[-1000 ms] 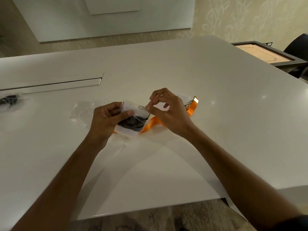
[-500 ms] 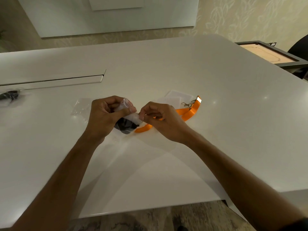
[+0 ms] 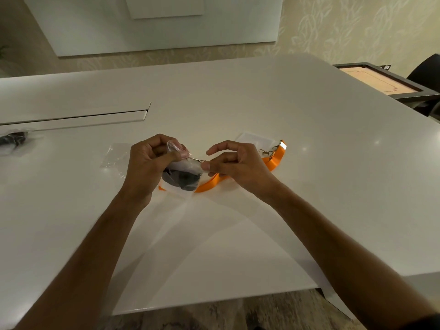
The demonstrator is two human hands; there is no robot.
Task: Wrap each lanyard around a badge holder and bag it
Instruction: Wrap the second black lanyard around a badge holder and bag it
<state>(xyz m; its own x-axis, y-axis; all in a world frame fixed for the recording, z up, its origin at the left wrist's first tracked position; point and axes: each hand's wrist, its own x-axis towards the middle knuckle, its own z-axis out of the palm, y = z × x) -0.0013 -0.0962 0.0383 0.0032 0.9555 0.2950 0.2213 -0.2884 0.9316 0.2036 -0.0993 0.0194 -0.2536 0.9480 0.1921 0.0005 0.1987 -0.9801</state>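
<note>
Hovering mid-bench with bare white bench (image 3: 238, 234) between them and the near edge, the hands meet over the work: the left hand (image 3: 147, 167) curls round a clear badge holder (image 3: 184, 168) wrapped in a dark lanyard (image 3: 184, 181). The right hand (image 3: 234, 164) pinches the metal clip (image 3: 196, 160) at the holder's top, index finger lifted. An orange lanyard (image 3: 273, 160) trails behind the right hand, a clear bag (image 3: 114, 157) lying flat beyond the left.

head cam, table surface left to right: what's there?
Bagged black lanyard → empty clear bag → left hand → right hand → orange lanyard → framed board at the far right.
</note>
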